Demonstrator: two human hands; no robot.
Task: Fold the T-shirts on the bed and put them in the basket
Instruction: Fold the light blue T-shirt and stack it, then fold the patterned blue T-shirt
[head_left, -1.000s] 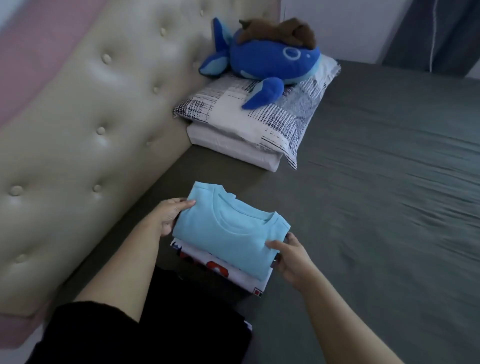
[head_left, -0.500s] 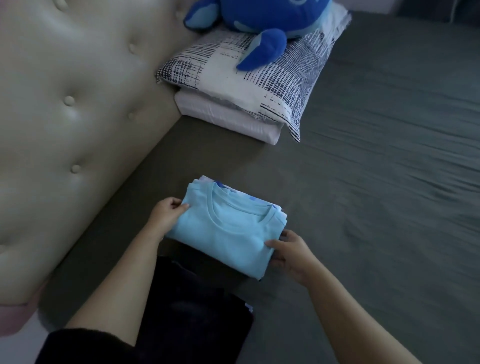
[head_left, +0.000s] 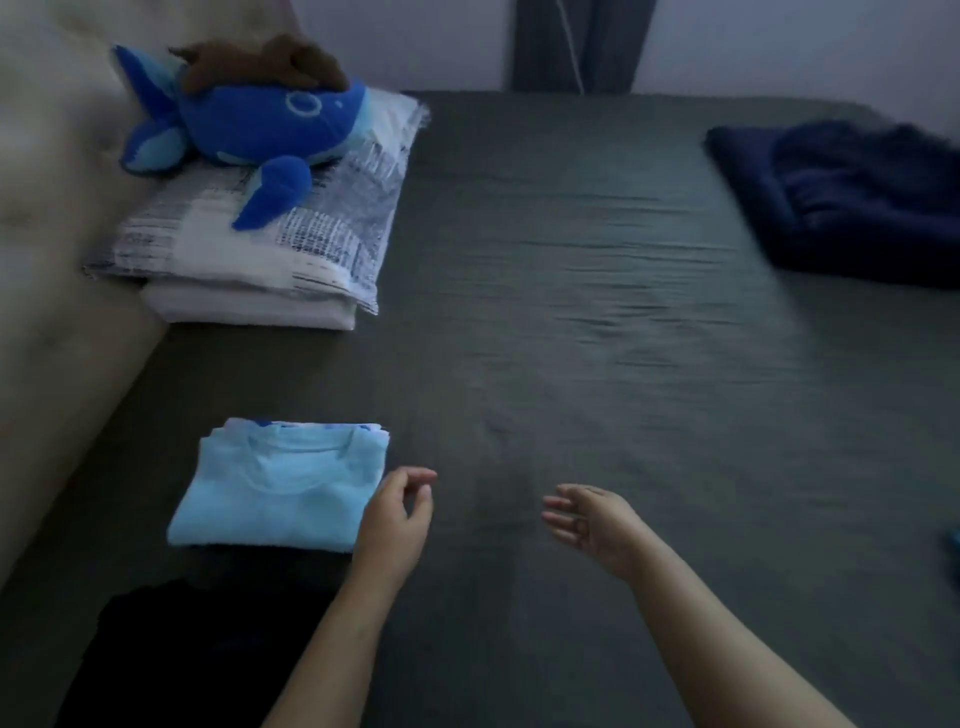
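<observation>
Both the left hand (head_left: 396, 514) and right hand (head_left: 589, 519) hang loose-fingered and empty at lower centre, so I'd reach for the dark blue garment (head_left: 852, 197) at upper right and spread it flat before folding.

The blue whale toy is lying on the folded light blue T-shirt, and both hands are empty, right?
Not quite. The head view shows the blue whale toy lying on the pillow by the headboard, not on the folded light blue T-shirt. The left hand and right hand are indeed empty.
</observation>
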